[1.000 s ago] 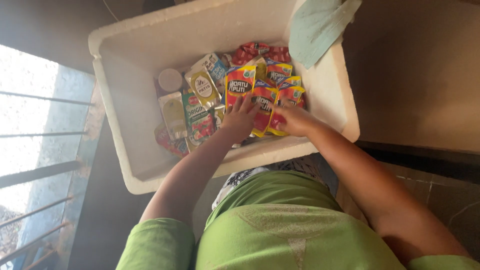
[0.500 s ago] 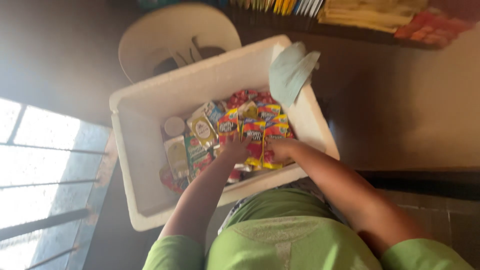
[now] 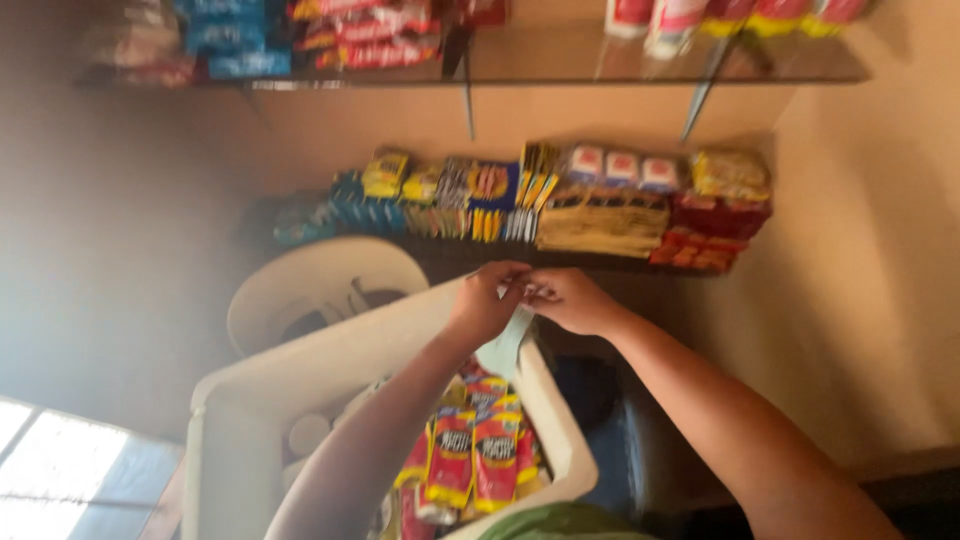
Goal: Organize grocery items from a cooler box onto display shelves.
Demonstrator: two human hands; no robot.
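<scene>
Cloth, pale green and soft, hangs below your left hand and right hand; both seem pinched on its top edge, above the white foam box.

Motion blur smears the packets on the shelf beyond the white box. What the left hand and right hand pinch above it is unclear. The box's near end is cut off.

Your left hand and right hand have lifted off the snack packets in the white box, meeting above its far edge, pinching a pale cloth.
</scene>
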